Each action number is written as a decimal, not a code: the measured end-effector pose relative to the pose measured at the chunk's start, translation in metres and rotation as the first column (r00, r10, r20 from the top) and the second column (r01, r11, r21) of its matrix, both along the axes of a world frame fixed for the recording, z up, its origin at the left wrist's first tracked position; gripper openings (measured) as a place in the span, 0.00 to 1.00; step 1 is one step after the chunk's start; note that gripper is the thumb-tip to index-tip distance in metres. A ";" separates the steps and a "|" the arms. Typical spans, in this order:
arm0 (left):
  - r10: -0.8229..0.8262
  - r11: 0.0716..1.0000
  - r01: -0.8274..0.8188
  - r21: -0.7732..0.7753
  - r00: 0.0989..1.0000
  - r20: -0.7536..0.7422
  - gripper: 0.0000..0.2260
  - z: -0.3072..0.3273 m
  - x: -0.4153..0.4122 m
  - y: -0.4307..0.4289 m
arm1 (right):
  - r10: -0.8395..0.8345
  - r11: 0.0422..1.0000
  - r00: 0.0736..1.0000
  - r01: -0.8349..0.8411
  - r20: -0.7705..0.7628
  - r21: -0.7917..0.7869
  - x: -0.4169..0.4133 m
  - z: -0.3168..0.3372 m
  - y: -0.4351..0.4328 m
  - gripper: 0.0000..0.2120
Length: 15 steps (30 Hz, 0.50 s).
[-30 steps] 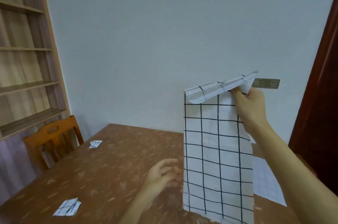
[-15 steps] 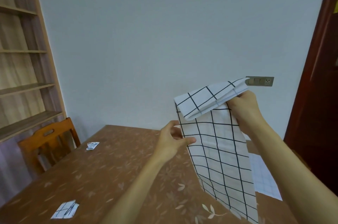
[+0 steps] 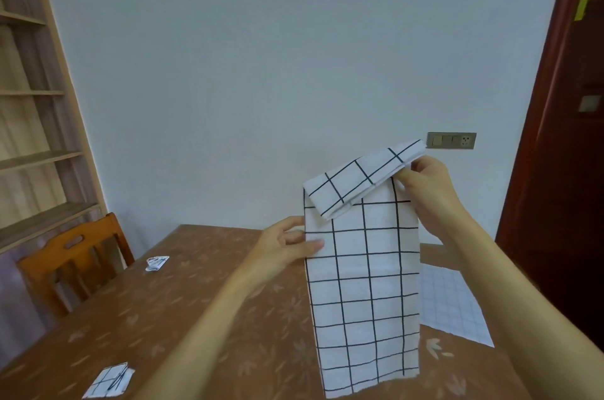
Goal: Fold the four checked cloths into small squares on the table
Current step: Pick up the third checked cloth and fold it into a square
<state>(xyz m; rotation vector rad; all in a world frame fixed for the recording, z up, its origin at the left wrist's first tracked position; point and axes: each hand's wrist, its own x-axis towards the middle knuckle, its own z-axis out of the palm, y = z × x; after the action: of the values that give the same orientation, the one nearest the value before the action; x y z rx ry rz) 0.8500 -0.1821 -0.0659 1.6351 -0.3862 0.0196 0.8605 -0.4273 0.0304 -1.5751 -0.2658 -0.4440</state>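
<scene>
A white cloth with black checks [image 3: 362, 285] hangs upright over the brown table [image 3: 202, 295], its top edge flopped forward. My right hand [image 3: 425, 187] pinches its upper right corner, raised high. My left hand [image 3: 287, 246] pinches the cloth's left edge a little lower, thumb on the front. A folded checked square [image 3: 109, 381] lies near the table's front left. Another small folded one [image 3: 157, 263] lies at the far left. A pale checked cloth [image 3: 454, 305] lies flat at the right, partly behind the hanging cloth.
A wooden chair [image 3: 72, 256] stands at the table's left side below a tall shelf unit [image 3: 36, 125]. A dark wooden door frame [image 3: 552, 125] rises on the right. A socket plate [image 3: 451, 140] is on the wall behind my right hand.
My left hand rose from low over the table and took hold of the cloth's left edge. The cloth's top flap tipped further forward, and the hanging part swung back to hang straight.
</scene>
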 end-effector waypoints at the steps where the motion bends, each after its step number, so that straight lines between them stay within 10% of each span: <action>1: 0.031 0.999 -0.031 -0.011 0.999 0.024 0.22 0.007 0.000 -0.002 | 0.016 1.000 1.000 -0.016 0.002 -0.011 -0.001 0.000 0.004 0.08; 15: 0.200 0.979 -0.205 -0.011 0.935 0.292 0.15 0.059 0.007 0.001 | 0.134 0.977 0.978 -0.104 0.158 -0.187 -0.006 0.001 -0.003 0.12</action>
<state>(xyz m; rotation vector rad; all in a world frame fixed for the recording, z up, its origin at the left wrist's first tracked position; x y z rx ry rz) 0.8566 -0.1813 -0.0072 1.6895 -0.4413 0.4186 0.8549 -0.4303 0.0309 -1.6872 -0.5413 -0.4715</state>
